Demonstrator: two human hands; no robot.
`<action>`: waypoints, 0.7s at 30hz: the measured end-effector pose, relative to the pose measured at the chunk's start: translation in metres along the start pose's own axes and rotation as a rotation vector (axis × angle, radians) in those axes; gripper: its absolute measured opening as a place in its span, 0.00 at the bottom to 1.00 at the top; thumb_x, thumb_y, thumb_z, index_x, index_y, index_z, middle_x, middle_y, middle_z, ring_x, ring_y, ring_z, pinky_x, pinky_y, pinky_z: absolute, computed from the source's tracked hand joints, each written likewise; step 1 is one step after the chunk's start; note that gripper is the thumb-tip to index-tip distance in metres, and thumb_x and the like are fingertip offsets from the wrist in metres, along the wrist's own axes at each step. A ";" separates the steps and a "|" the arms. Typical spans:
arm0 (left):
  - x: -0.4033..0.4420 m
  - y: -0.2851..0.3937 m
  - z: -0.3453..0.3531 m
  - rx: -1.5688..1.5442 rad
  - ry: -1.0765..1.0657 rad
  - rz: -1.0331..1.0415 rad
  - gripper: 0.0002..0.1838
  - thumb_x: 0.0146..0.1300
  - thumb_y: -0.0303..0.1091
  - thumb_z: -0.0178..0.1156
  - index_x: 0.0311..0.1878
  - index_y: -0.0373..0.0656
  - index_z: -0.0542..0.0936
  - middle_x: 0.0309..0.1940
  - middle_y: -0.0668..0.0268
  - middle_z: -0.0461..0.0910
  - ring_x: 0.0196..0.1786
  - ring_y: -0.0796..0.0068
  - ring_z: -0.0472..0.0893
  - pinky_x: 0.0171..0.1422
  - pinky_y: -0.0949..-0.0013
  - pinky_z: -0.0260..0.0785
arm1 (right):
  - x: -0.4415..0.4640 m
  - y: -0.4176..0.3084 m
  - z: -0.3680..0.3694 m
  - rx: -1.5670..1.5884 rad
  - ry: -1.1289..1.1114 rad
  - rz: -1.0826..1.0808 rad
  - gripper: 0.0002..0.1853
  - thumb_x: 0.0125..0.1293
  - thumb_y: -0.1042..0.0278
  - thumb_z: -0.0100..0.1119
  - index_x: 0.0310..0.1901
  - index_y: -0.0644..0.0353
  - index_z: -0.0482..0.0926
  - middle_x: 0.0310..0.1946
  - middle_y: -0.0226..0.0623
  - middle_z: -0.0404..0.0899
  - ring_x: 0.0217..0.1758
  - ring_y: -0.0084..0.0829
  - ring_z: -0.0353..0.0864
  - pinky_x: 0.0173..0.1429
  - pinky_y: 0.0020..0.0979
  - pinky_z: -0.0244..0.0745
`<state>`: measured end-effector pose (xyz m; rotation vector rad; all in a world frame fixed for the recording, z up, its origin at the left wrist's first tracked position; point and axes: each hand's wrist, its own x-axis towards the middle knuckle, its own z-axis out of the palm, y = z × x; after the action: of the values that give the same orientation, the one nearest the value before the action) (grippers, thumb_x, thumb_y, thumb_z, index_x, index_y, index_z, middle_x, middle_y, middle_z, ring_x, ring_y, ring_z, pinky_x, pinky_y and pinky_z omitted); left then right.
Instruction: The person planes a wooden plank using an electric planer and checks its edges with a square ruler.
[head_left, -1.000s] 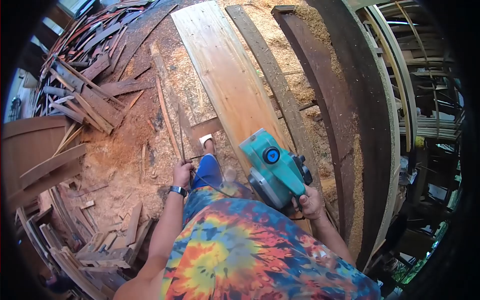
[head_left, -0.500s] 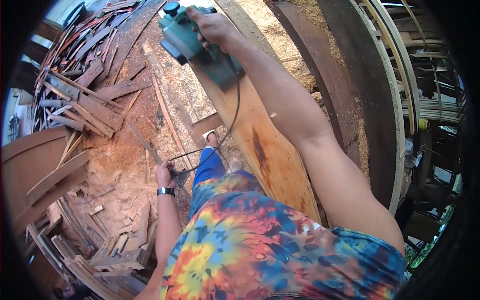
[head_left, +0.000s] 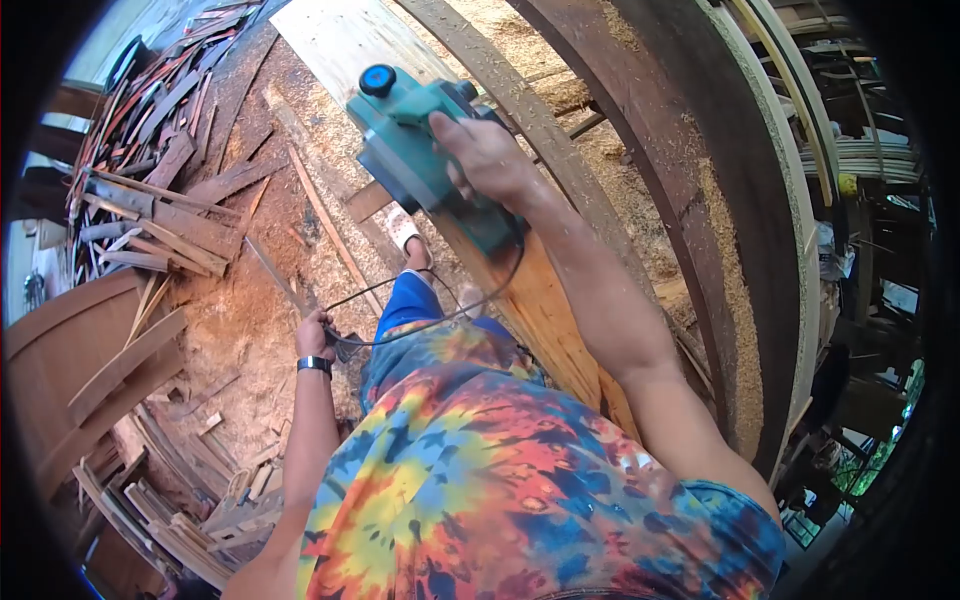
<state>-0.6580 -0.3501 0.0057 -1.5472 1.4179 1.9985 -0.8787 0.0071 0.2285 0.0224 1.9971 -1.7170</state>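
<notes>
My right hand [head_left: 485, 160] is wrapped round the handle of a green electric hand planer [head_left: 420, 150] with a blue-topped front knob. The planer rests on a long wooden board [head_left: 560, 320]. Beyond the planer the board's surface is pale; nearer my body it is orange-brown with dark marks. Low on the left, my left hand [head_left: 313, 335] is closed round the planer's black cord [head_left: 440, 318], which loops across in front of my legs. A thin dark strip [head_left: 275, 275] lines up with that hand; whether it is held or lies behind, I cannot tell.
Large dark planks [head_left: 660, 130] strewn with sawdust run along the right. Wood scraps [head_left: 170, 215] are piled at the upper left, and more offcuts [head_left: 230, 510] lie lower left. Shavings [head_left: 240, 350] cover the ground around my sandalled foot [head_left: 403, 232].
My right hand has drawn the planer back along the board toward my body, and the pale far part of the board now shows. My left hand still grips the cord.
</notes>
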 end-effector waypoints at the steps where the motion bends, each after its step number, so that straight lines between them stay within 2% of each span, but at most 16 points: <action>1: 0.000 -0.006 -0.001 0.048 0.009 0.030 0.04 0.61 0.28 0.55 0.38 0.41 0.75 0.22 0.67 0.74 0.20 0.75 0.72 0.23 0.70 0.65 | -0.039 0.020 -0.006 -0.017 -0.008 -0.038 0.31 0.73 0.34 0.46 0.39 0.63 0.74 0.16 0.27 0.69 0.15 0.17 0.66 0.20 0.23 0.61; 2: -0.003 -0.010 -0.001 0.085 -0.016 0.029 0.03 0.60 0.28 0.55 0.37 0.41 0.75 0.22 0.67 0.74 0.20 0.75 0.72 0.22 0.71 0.64 | -0.080 0.035 -0.014 -0.052 0.014 0.013 0.32 0.70 0.33 0.50 0.36 0.63 0.75 0.15 0.28 0.71 0.18 0.20 0.73 0.24 0.27 0.68; 5: -0.011 -0.027 0.006 0.209 -0.101 0.008 0.04 0.59 0.27 0.56 0.37 0.41 0.75 0.22 0.66 0.75 0.18 0.77 0.71 0.17 0.73 0.61 | -0.208 0.086 -0.024 -0.041 0.054 0.057 0.32 0.70 0.32 0.48 0.34 0.61 0.74 0.15 0.25 0.70 0.19 0.18 0.70 0.25 0.26 0.66; 7: -0.036 -0.038 0.024 0.224 -0.157 0.005 0.08 0.58 0.25 0.55 0.42 0.41 0.75 0.23 0.65 0.76 0.18 0.77 0.71 0.18 0.74 0.62 | -0.287 0.124 -0.034 -0.013 0.078 0.113 0.37 0.65 0.25 0.49 0.33 0.62 0.74 0.15 0.25 0.71 0.20 0.17 0.71 0.24 0.25 0.66; 9: -0.053 -0.054 0.036 0.292 -0.197 0.004 0.12 0.58 0.23 0.55 0.46 0.38 0.75 0.26 0.63 0.78 0.19 0.77 0.72 0.20 0.73 0.64 | -0.357 0.149 -0.041 0.049 0.101 0.227 0.45 0.57 0.18 0.52 0.43 0.66 0.77 0.18 0.25 0.71 0.19 0.16 0.69 0.23 0.20 0.63; 11: -0.069 -0.070 0.044 0.375 -0.261 0.001 0.13 0.57 0.23 0.57 0.47 0.35 0.76 0.28 0.62 0.79 0.23 0.76 0.75 0.23 0.73 0.66 | -0.404 0.163 -0.044 0.022 0.148 0.243 0.46 0.54 0.17 0.52 0.40 0.66 0.77 0.18 0.27 0.72 0.19 0.18 0.70 0.23 0.21 0.64; 14: -0.074 -0.094 0.048 0.499 -0.307 0.069 0.14 0.56 0.23 0.58 0.47 0.35 0.77 0.28 0.64 0.78 0.26 0.75 0.76 0.24 0.74 0.67 | -0.426 0.168 -0.048 0.019 0.166 0.267 0.46 0.54 0.17 0.53 0.40 0.66 0.77 0.18 0.28 0.73 0.18 0.18 0.70 0.22 0.22 0.63; 15: -0.068 -0.102 0.044 0.544 -0.330 0.103 0.14 0.56 0.23 0.59 0.46 0.35 0.77 0.28 0.64 0.78 0.27 0.75 0.77 0.24 0.74 0.67 | -0.424 0.166 -0.048 0.029 0.169 0.259 0.44 0.55 0.18 0.53 0.37 0.64 0.76 0.17 0.27 0.73 0.18 0.18 0.70 0.22 0.22 0.64; 17: -0.067 -0.100 0.044 0.525 -0.302 0.087 0.13 0.56 0.23 0.58 0.46 0.35 0.77 0.27 0.66 0.77 0.25 0.77 0.75 0.23 0.75 0.65 | -0.404 0.158 -0.047 0.052 0.166 0.237 0.40 0.57 0.20 0.54 0.30 0.62 0.73 0.17 0.26 0.72 0.19 0.17 0.70 0.23 0.22 0.64; 21: -0.060 -0.085 0.032 0.396 -0.240 0.012 0.11 0.56 0.22 0.56 0.44 0.39 0.77 0.26 0.67 0.77 0.20 0.80 0.72 0.20 0.76 0.61 | -0.343 0.131 -0.045 0.091 0.124 0.192 0.36 0.62 0.26 0.55 0.30 0.60 0.73 0.17 0.25 0.71 0.18 0.16 0.69 0.22 0.22 0.63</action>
<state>-0.5951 -0.2613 0.0102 -1.0956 1.6010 1.7053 -0.5520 0.1802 0.2412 0.3490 1.9311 -1.7166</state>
